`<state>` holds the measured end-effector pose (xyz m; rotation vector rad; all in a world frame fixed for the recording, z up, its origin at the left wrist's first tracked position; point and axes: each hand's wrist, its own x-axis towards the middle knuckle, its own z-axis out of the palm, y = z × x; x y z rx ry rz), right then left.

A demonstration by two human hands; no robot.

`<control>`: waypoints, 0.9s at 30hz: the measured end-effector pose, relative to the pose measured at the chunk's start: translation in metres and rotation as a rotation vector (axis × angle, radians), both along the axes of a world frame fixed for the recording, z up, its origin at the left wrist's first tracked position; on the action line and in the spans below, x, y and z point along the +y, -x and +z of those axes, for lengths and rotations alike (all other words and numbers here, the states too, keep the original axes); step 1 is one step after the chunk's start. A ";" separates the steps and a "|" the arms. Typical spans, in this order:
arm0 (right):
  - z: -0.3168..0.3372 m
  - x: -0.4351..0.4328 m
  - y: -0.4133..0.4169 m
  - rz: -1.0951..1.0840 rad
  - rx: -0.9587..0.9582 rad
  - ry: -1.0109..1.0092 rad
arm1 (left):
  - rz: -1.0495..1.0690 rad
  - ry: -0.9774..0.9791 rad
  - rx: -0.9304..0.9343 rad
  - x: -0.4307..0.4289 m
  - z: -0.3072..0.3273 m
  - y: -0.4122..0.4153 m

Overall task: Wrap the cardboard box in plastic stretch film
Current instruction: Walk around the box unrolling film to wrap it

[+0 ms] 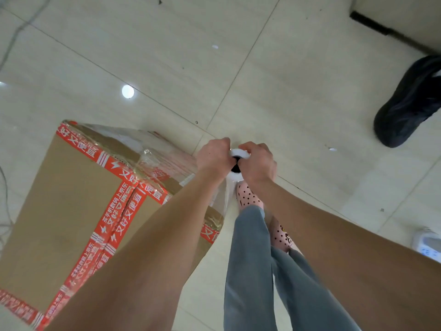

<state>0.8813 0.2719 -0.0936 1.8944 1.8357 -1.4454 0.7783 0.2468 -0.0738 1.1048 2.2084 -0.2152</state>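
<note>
- Cardboard box (59,199) stands on the tiled floor (167,56), lower-left of view. Its edges and centre seam are taped w/ red printed tape (119,211).
- Stretch-film roll (239,153) is held upright just off the box's far-right corner and seen end-on: white rim, dark core hole.
- Left hand (212,156) is clamped on the roll's left side, fingers curled over the rim.
- Right hand (259,163) is clamped on the roll's right side, fingers curled over the top. Both hands are close together w/ only the roll's end showing btwn them.
- Film (223,199) runs as a clear sheet from the roll down toward the box's near-right corner. More clear, wrinkled film lies over the box's far top edge and far side, approx. where the red tape looks glossy.
- Both forearms reach fwd from the bottom of view; the left one crosses over the box's right part.
- Person's legs in grey-blue trousers (250,271) are right of the box. Feet in pink dotted slippers (247,197) are directly below the roll.
- Black shoe (405,111) is on the floor at upper right, well apart from the box.
- White device (427,244) is at the right edge, partly cut off; can't tell what it is.
- Round glare spot (128,91) is on the floor beyond the box.
</note>
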 end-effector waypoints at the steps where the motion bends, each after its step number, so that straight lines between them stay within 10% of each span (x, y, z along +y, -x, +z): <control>1: 0.001 0.002 0.004 -0.023 0.017 0.000 | 0.090 0.004 -0.016 0.000 -0.001 0.005; 7: 0.006 0.019 0.029 -0.077 -0.040 0.030 | 0.368 0.060 -0.096 -0.002 -0.004 0.023; 16: 0.010 0.031 0.048 0.117 -0.078 0.030 | -0.131 -0.041 -0.011 0.022 -0.001 0.042; 27: 0.015 0.059 0.067 0.150 -0.121 0.061 | 0.436 0.083 -0.238 0.026 -0.015 0.064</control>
